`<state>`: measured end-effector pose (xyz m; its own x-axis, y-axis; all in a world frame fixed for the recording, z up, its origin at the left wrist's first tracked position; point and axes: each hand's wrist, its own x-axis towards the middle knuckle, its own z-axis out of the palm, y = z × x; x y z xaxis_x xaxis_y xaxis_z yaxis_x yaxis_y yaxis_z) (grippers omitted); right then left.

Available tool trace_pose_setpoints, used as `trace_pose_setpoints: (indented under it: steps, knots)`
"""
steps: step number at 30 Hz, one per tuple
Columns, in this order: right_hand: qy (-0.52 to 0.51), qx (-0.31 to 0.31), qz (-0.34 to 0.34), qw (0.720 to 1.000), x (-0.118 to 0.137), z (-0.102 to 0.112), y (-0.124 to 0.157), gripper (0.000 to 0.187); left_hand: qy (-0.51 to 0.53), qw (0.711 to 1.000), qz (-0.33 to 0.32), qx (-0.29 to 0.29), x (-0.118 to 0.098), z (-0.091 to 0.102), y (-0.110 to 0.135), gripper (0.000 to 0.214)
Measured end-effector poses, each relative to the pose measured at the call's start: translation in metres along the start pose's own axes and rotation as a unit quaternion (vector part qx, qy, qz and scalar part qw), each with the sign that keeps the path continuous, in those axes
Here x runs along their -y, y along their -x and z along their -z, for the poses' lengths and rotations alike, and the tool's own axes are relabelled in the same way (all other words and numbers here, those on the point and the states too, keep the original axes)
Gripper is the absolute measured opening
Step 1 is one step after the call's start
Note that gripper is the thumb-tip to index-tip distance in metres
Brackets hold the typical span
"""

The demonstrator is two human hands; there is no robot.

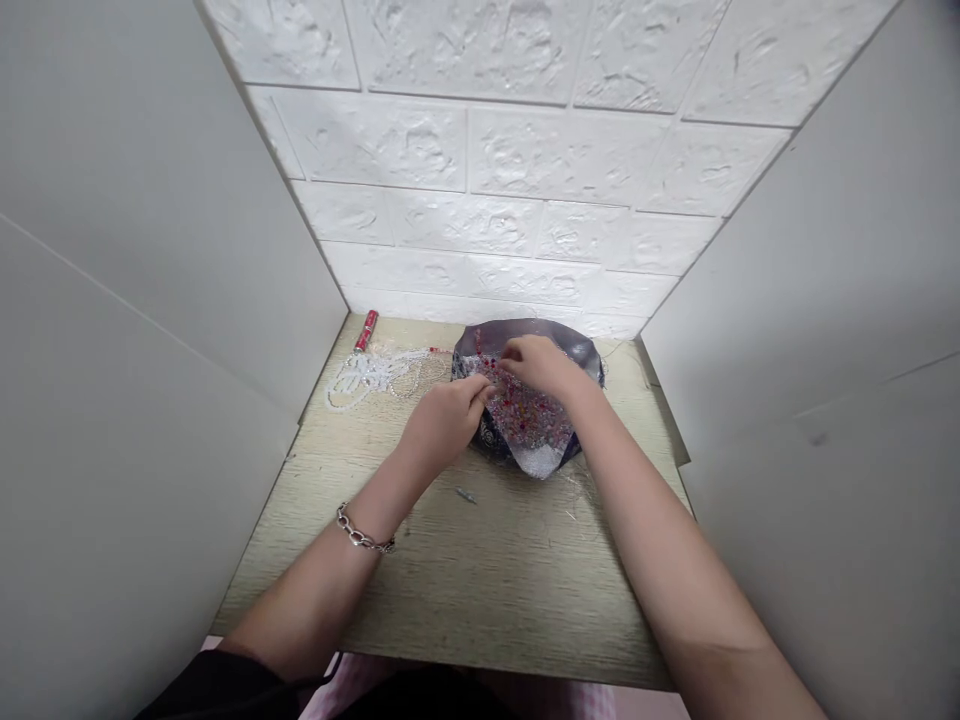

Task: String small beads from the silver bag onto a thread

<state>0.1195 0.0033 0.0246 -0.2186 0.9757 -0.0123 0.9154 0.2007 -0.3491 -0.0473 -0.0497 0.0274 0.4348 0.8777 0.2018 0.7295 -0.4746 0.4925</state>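
Observation:
A dark round bowl (577, 352) lined with clear plastic holds a heap of small red, pink and clear beads (529, 415). My left hand (442, 418) rests at the bowl's left rim, fingers pinched at the beads, apparently on a thin thread too fine to make out. My right hand (538, 364) is over the bowl's middle, fingertips pinched down among the beads close to the left fingertips. A chain bracelet (364, 537) sits on my left wrist.
Strands of white beads (371, 376) lie coiled at the table's back left, beside a small red tube (366, 330). A small grey object (466, 495) lies on the wooden table (480, 580). White panels wall in both sides; a white brick-pattern wall stands behind.

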Motion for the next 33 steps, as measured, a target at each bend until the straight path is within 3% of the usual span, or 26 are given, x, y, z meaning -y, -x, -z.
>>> trace_pose_setpoints:
  steps: [3, 5, 13, 18, 21, 24, 27, 31, 33]
  knots:
    - [-0.051, 0.027, 0.095, 0.994, 0.012, -0.013, -0.002, 0.031, -0.041, 0.999, 0.014, 0.006, 0.0, 0.003, 0.0, 0.03]
    - [-0.037, 0.057, 0.101, 0.993, 0.016, -0.016, -0.002, 0.029, -0.051, 0.998, 0.021, 0.006, 0.0, 0.005, -0.001, 0.03]
    - [0.038, 0.2, -0.046, 0.978, 0.004, 0.014, 0.007, 0.033, -0.018, 0.999, 0.05, -0.002, 0.004, 0.013, -0.003, 0.03]
    - [0.117, 0.161, -0.169, 0.965, -0.002, 0.024, 0.013, 0.034, -0.004, 0.999, 0.046, 0.001, 0.003, 0.014, -0.003, 0.03]
    - [0.136, 0.121, -0.191, 0.965, -0.005, 0.022, 0.015, 0.038, -0.007, 0.999, 0.038, 0.001, 0.002, 0.015, -0.002, 0.03]
    - [0.149, 0.069, -0.162, 0.973, -0.003, 0.019, 0.015, 0.035, -0.014, 0.999, 0.039, 0.001, 0.002, 0.016, -0.002, 0.03]
    - [0.127, 0.028, -0.078, 0.988, 0.007, 0.014, 0.012, 0.03, -0.023, 0.999, 0.041, 0.002, 0.002, 0.016, -0.002, 0.03]
    - [0.009, 0.044, 0.085, 0.995, 0.028, 0.0, 0.007, 0.02, -0.035, 0.999, 0.035, 0.008, -0.001, 0.018, -0.001, 0.027]
    - [-0.012, 0.075, 0.111, 0.991, 0.035, -0.007, 0.005, 0.021, -0.03, 0.999, 0.034, 0.02, -0.002, 0.019, -0.001, 0.026]
